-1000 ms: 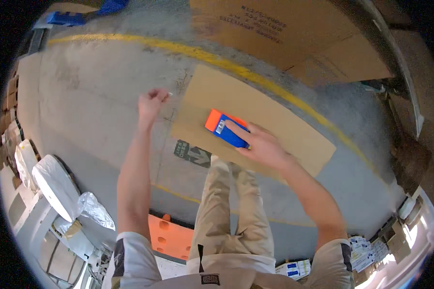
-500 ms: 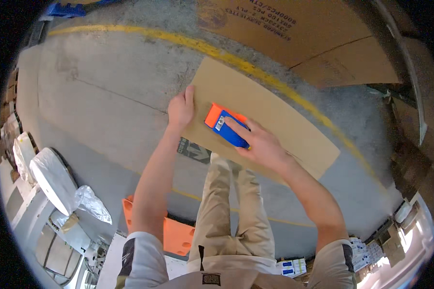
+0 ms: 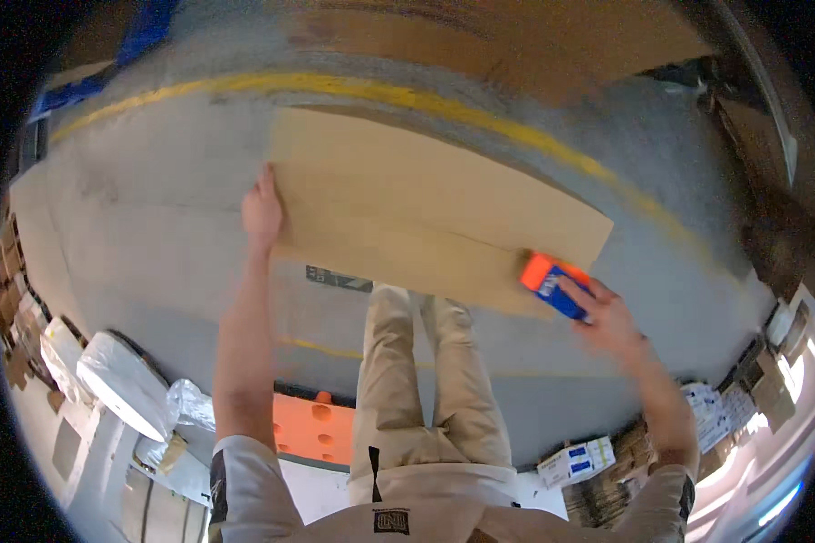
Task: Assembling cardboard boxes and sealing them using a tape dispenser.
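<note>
A long brown cardboard piece (image 3: 407, 190) spans the middle of the view, with a thin dark line running across its right part. My left hand (image 3: 263, 213) is closed on its left edge; the fingers underneath are hidden. In my right hand (image 3: 611, 321) is a chunky blue-and-orange hand tool (image 3: 557, 285), its orange end at the cardboard's near right edge. I cannot tell whether that end touches the cardboard, as motion blurs it.
A yellow line (image 3: 335, 86) crosses the grey floor beyond the cardboard. Large brown cardboard (image 3: 516, 45) stands at the far side. An orange plastic piece (image 3: 312, 425) lies near my legs, plastic-wrapped white items (image 3: 122, 380) at left, and a white-and-blue box (image 3: 578, 462) at near right.
My right hand has moved the blue-and-orange tool rightward, from the cardboard's middle to its near right edge. My left hand and the cardboard have shifted left in the view, which has itself moved.
</note>
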The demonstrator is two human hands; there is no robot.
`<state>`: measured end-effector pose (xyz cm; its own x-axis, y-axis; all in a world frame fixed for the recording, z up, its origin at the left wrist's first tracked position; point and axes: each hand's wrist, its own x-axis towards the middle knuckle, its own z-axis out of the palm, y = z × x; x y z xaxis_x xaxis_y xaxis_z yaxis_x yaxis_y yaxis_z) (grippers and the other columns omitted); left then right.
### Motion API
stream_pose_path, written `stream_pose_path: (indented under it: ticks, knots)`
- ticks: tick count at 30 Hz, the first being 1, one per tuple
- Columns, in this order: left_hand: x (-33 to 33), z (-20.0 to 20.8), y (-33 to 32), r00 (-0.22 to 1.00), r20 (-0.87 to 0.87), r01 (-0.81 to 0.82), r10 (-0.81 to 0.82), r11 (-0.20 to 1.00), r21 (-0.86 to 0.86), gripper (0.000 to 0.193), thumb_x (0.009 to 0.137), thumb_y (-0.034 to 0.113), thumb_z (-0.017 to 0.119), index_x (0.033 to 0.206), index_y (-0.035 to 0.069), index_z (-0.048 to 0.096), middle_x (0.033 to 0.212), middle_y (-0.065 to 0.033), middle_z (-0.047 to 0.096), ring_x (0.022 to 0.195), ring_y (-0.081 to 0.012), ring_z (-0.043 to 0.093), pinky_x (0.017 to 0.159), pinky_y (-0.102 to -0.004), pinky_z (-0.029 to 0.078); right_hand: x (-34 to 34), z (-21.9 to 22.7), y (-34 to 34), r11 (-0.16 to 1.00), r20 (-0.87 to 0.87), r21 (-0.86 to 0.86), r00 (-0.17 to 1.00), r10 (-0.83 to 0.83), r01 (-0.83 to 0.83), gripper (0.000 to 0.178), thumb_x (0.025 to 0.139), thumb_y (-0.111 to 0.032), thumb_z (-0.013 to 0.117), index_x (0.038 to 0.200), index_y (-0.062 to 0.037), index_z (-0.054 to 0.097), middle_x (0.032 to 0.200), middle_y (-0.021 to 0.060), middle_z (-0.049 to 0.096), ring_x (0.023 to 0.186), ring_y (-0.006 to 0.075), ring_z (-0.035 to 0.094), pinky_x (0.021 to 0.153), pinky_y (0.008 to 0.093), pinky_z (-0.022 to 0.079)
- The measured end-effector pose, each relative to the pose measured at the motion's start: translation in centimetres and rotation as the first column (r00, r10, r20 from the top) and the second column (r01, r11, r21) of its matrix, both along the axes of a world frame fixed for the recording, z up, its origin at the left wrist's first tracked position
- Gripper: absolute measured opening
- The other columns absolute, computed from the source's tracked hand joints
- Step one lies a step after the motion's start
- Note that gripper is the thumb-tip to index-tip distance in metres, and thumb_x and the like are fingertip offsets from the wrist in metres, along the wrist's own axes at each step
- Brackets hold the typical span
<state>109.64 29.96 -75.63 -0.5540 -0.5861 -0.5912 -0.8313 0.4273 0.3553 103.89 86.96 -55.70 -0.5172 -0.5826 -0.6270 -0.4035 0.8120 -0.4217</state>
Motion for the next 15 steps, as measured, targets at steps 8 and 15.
stream_pose_path:
  ticks: [8,15]
  knots:
    - [5.6,-9.7,-14.9,0.996,-0.077,-0.045,0.043,0.998,-0.034,0.069,0.104,0.053,0.033,0.139,-0.004,0.049,0.125,-0.031,0.06,0.122,-0.043,0.056,0.101,-0.0464,0.042,4.4,-8.5,-13.1,0.968,0.104,0.237,0.993,0.055,-0.078,0.087,0.077,-0.019,0.076,0.153,-0.0319,0.035,0.122,0.0206,0.059,0.11,0.0403,0.062,0.092,0.0491,0.054]
    - [6.9,-12.8,-3.9,0.822,-0.155,0.405,-0.548,0.754,-0.517,0.065,0.102,0.041,0.044,0.152,0.002,0.032,0.157,-0.021,0.032,0.147,-0.0361,0.026,0.113,-0.0568,0.028,6.5,-15.4,-13.9,0.963,0.02,0.269,0.999,0.025,-0.03,0.085,0.078,-0.019,0.073,0.153,-0.0315,0.035,0.117,0.0203,0.06,0.105,0.0384,0.064,0.089,0.0502,0.053]
